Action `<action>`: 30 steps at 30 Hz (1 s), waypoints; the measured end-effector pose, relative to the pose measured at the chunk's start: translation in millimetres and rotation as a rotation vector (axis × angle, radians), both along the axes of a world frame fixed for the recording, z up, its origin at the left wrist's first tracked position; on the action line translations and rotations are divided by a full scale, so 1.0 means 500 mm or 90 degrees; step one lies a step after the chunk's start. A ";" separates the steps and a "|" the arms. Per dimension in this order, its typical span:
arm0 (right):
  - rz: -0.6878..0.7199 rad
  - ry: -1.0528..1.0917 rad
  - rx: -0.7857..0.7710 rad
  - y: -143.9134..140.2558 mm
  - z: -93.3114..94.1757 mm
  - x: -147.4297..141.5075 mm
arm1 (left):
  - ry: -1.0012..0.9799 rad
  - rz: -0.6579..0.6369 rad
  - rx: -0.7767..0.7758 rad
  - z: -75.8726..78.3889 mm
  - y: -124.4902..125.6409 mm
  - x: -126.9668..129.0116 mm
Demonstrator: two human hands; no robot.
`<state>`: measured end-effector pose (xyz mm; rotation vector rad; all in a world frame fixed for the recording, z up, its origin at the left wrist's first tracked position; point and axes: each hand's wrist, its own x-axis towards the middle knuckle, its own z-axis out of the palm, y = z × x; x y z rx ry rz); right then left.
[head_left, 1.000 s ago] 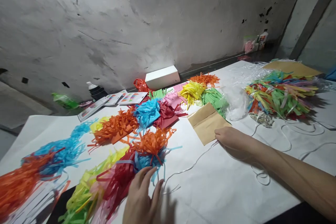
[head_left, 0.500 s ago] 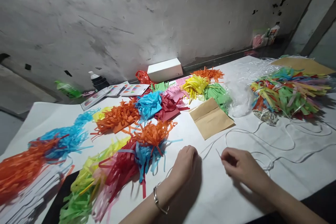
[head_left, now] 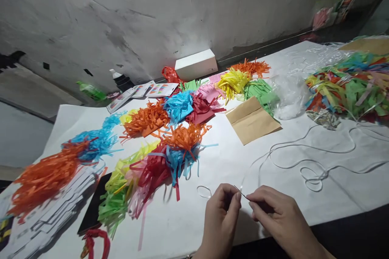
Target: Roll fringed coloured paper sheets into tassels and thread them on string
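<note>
Seemingly both hands, left hand (head_left: 220, 214) and right hand (head_left: 273, 214), pinch the thin white string (head_left: 304, 162), which trails away rightward from them.

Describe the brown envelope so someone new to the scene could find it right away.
Start at the white box against the grey wall at the back of the paper-covered table. Come forward past the yellow paper tassel and the green paper strips; the brown paper envelope lies flat just in front of them. It is the only plain, uncut, tan piece among the bright shredded bundles.
</note>
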<state>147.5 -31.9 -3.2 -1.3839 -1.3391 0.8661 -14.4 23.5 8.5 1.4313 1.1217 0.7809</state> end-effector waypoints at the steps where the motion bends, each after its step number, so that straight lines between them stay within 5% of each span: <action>1: -0.004 -0.009 0.021 -0.003 0.002 -0.003 | 0.002 0.012 0.001 -0.007 -0.004 0.000; 6: -0.016 -0.075 0.097 -0.010 0.008 -0.014 | -0.001 0.027 0.028 -0.032 -0.014 -0.003; 14: -0.017 -0.114 0.092 -0.012 0.002 -0.017 | -0.007 0.069 -0.005 -0.020 -0.025 -0.001; 21: 0.001 -0.146 0.099 -0.021 -0.008 -0.018 | -0.009 0.039 -0.042 -0.055 -0.017 -0.015; 30: -0.015 -0.191 0.174 -0.021 -0.007 -0.024 | -0.025 0.019 -0.069 -0.015 -0.024 -0.004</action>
